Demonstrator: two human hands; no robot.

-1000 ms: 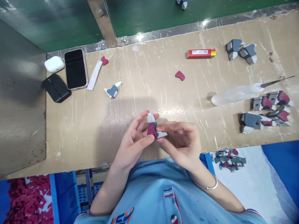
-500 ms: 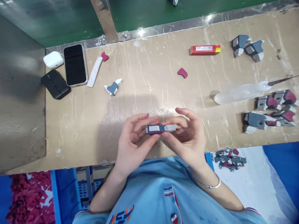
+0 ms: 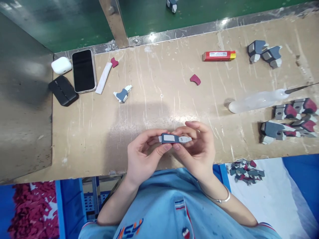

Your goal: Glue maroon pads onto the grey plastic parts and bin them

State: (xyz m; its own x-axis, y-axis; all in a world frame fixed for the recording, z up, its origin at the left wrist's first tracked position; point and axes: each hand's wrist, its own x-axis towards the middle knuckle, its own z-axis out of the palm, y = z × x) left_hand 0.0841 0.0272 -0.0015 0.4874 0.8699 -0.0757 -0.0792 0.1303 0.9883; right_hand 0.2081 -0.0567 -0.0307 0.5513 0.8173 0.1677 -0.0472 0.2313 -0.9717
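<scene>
A small dark blue and light grey part is held above the near edge of the table, between both hands. My left hand pinches its left end with thumb and fingers. My right hand grips its right side, the thumb on the lower edge and a light grey tip sticking out between thumb and fingers. Beyond the hands lie a blue and white piece and a dark red piece on the table.
The table bears a phone, white case, black case, white strip, red box, clear bottle and assembled parts at right. Bins of red pieces and grey pieces sit below.
The held part has tilted so more of its dark blue face shows, and it has shifted slightly right. The fingers of my right hand have curled in a little. The view has moved slightly.
</scene>
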